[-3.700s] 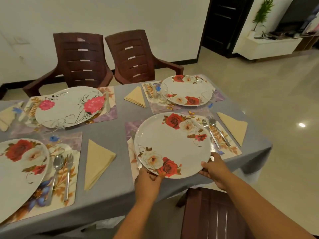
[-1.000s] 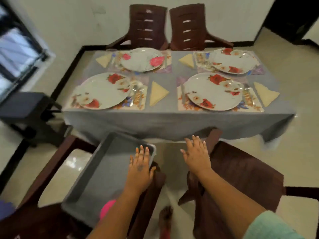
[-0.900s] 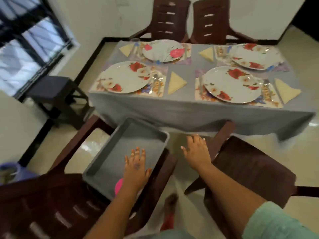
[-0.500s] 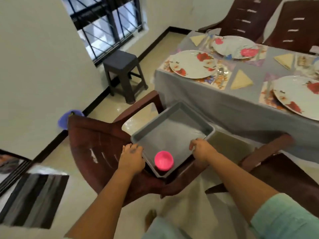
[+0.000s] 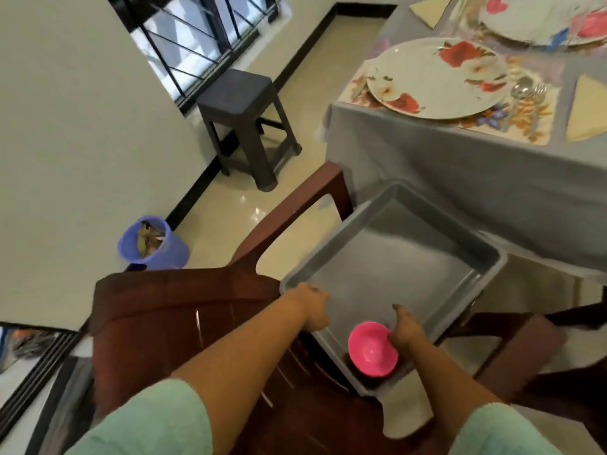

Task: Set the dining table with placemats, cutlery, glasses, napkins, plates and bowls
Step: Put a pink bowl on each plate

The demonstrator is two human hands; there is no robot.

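A pink bowl (image 5: 371,354) lies in the near corner of a grey tray (image 5: 492,259) that rests on a brown chair (image 5: 197,323). My right hand (image 5: 403,330) grips the bowl's right edge, thumb up. My left hand (image 5: 312,308) holds the tray's left rim. On the grey-clothed table (image 5: 460,178) at upper right sits a floral plate (image 5: 433,82) on a placemat (image 5: 525,124), with a spoon and fork (image 5: 529,88) beside it and a yellow napkin (image 5: 588,110). A second plate (image 5: 538,18) shows at the top edge.
A dark stool (image 5: 243,103) stands by the window at the wall. A purple bin (image 5: 147,241) sits on the floor left of the chair. Another brown chair (image 5: 525,349) is to the right, close to the tray.
I turned away from the set table to the tray on the chair. My left hand stays on the tray rim; my right hand left the rim and took hold of the pink bowl.
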